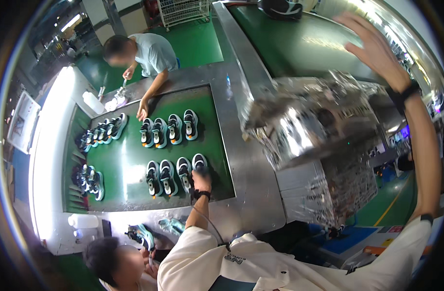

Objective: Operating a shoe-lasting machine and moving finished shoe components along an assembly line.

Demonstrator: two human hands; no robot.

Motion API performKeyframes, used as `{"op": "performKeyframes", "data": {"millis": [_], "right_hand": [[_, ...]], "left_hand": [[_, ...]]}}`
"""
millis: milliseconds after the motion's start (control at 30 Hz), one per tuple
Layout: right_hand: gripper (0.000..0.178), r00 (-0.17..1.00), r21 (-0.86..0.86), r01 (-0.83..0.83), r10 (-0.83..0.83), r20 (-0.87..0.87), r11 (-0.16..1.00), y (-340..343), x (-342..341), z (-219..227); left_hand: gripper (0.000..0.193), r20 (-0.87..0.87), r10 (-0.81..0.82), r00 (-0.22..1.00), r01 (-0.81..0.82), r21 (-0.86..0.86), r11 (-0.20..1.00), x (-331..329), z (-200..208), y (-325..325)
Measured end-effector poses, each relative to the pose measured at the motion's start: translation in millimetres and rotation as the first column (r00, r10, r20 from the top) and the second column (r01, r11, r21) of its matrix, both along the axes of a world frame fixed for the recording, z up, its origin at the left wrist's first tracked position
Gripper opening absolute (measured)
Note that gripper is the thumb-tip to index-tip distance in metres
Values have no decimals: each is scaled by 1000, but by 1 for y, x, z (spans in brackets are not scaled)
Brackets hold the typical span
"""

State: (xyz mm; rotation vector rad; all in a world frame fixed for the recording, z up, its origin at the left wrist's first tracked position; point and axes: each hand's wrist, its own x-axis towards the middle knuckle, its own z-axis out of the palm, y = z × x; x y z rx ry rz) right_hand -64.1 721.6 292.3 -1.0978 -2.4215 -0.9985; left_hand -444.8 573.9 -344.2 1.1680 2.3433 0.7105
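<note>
My left hand [201, 181] grips the heel end of a black, white and teal sneaker [199, 162], the rightmost of the near row on a green belt [129, 150]. Beside it stands another sneaker [184, 169] of the same kind, with more to its left. A second row of matching sneakers [175, 127] lies farther off. My right hand [370, 48] is raised over a second green belt [324, 53], fingers spread and slightly blurred, holding nothing. A dark shoe [280, 8] with a white sole sits at that belt's far end.
A person [151, 53] across the belt reaches toward the far row. Another person [115, 264] at lower left works near a loose shoe [142, 236]. Metal edging [251, 184] and a shiny film-wrapped machine [309, 116] divide the belts. White bottles [83, 221] stand by the left side.
</note>
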Motion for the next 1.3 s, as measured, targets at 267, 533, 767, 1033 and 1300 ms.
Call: {"op": "performKeyframes", "data": {"millis": [267, 533, 767, 1033, 1300], "right_hand": [[52, 975, -459, 216, -213, 60, 862, 223, -124, -23], [51, 760, -392, 407, -544, -356, 825, 214, -19, -38], [26, 512, -388, -31, -319, -798, 921, 45, 47, 32], [22, 386, -23, 104, -62, -921, 994, -259, 121, 23], [24, 119, -280, 512, -389, -913, 812, -565, 107, -102]], "left_hand": [[65, -50, 194, 980, -187, 124, 975, 11, 4, 9], [64, -47, 103, 994, -88, 252, 964, 7, 15, 2], [83, -112, -163, 980, 189, 289, 938, 7, 37, 7], [51, 787, -319, -528, 606, 613, 508, 230, 327, -91], [82, 682, 463, -567, 758, 651, -30, 366, 436, -277]]}}
